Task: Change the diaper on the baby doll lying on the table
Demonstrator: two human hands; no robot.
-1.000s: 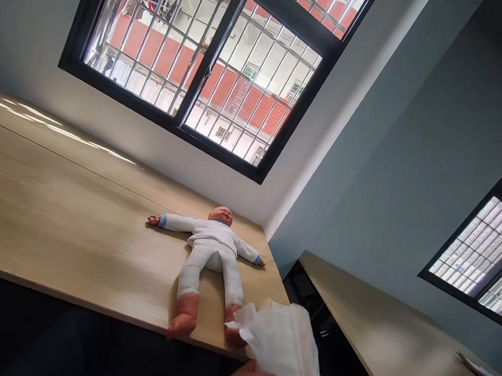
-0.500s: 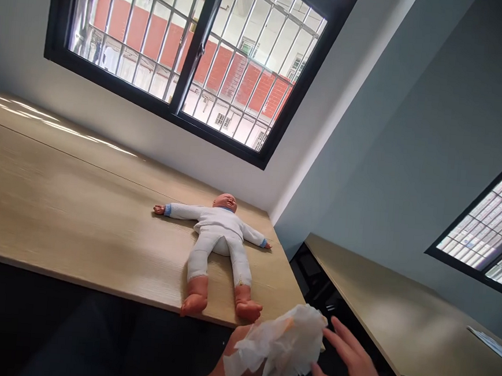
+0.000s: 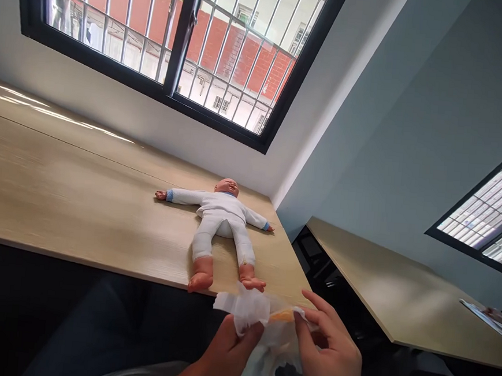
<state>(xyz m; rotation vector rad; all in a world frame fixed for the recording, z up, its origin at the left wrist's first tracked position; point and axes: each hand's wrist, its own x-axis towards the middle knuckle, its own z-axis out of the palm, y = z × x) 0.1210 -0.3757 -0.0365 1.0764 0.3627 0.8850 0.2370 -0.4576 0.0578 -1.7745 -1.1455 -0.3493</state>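
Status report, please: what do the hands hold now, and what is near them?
Left hand and right hand gripping white disposable diaper. Baby doll on its back on wooden table, feet just beyond the diaper.

the left hand (image 3: 225,355) bunches one end of a crumpled white diaper (image 3: 241,306) while the right hand (image 3: 328,356) pinches its other side beside an orange strip (image 3: 282,315). just beyond, a baby doll (image 3: 218,220) in a white suit lies on its back on the tabletop (image 3: 60,184), arms spread, feet near the diaper, below a barred window (image 3: 171,37).
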